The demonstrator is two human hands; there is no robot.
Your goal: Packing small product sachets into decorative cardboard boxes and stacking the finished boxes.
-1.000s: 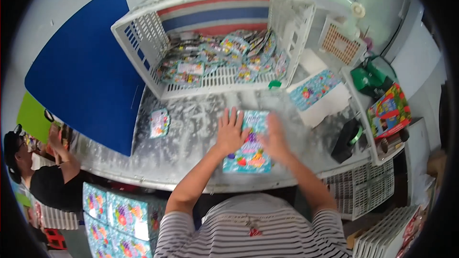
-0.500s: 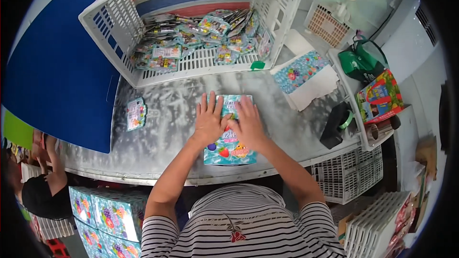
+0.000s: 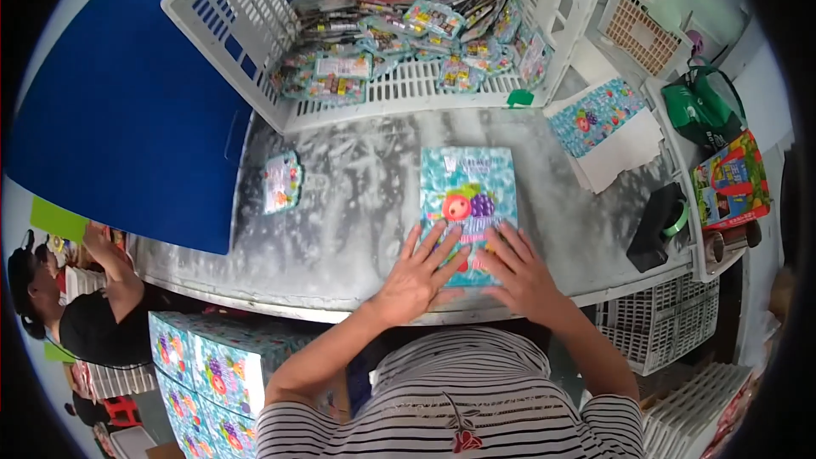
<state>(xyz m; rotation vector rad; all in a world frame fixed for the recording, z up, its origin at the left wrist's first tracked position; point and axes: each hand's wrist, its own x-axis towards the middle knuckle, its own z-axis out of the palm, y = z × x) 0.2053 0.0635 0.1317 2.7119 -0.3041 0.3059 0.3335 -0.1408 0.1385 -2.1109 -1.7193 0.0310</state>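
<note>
Where packaging (image 3: 466, 178) lies, 2 hands (image 3: 410, 285) (image 3: 527, 285) splay (palms down).

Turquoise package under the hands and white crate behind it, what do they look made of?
Turquoise package: probably smooth printed paperboard, judging by its flat face and straight edges; gloss is unclear. White crate: likely matte molded plastic, given its regular slotted walls.
</note>
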